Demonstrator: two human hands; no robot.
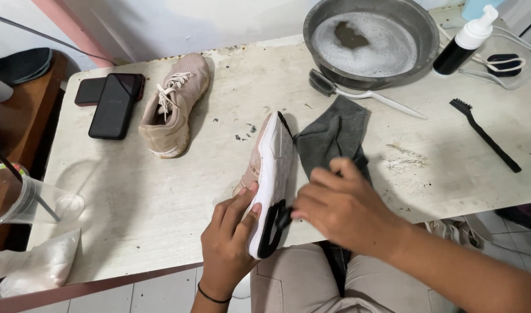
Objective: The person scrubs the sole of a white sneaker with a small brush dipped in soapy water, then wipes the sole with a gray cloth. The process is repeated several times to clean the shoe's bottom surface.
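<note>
Count, left to right: one clear plastic cup (pixel 22 200) at the table's (pixel 132 197) left edge; two dark phones (pixel 111 101), stacked; two beige sneakers, one upright sneaker (pixel 174 104) standing alone, one tipped sneaker (pixel 268 174) on its side at the near edge, white sole showing; one grey cloth (pixel 335 133); one metal basin (pixel 371 42) of soapy water; one white-handled brush (pixel 358 91) just below it; one foam pump bottle (pixel 465 42); one black brush (pixel 484 134). The left hand (pixel 230 237), fingers curled closed, clamps the tipped sneaker's heel end, wrist coming up from below. The right hand (pixel 341 208), fingers bent, presses the cloth against the sole's black heel patch, forearm angled in from lower right.
</note>
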